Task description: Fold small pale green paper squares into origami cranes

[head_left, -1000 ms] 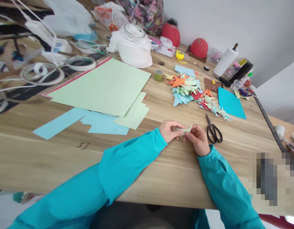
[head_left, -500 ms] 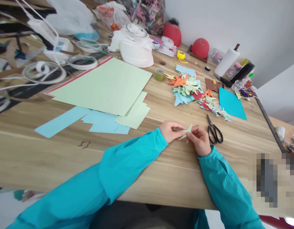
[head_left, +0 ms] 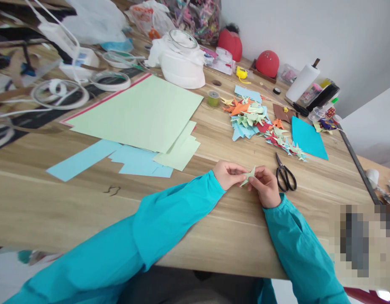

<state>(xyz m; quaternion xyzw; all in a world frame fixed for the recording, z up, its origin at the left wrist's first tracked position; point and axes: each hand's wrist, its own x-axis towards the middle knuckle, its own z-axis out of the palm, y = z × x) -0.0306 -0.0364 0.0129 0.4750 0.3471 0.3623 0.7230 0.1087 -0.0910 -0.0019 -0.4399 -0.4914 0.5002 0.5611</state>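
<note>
A small pale green origami crane point(head_left: 252, 172) with pointed tips is pinched between both hands, above the wooden table. My left hand point(head_left: 228, 175) closes thumb and fingers on its left side. On its right side, my right hand point(head_left: 265, 185) grips it with the thumb in front; the fingers partly hide the folds. Black-handled scissors point(head_left: 286, 177) lie just right of my right hand, blades pointing away. Beyond the hands is a heap of folded paper cranes point(head_left: 250, 116) in orange, green, blue and red.
Large green sheets point(head_left: 140, 114) and blue paper pieces point(head_left: 144, 161) lie at the left. A turquoise square point(head_left: 309, 137) lies at the right. Behind stand a thread spool point(head_left: 213, 98), a yellow tape measure point(head_left: 241, 73), a white cloth-covered container point(head_left: 182, 63) and red pincushions point(head_left: 267, 63).
The view has shifted very slightly. Both hands keep their pinch on the paper crane, with little visible movement.
</note>
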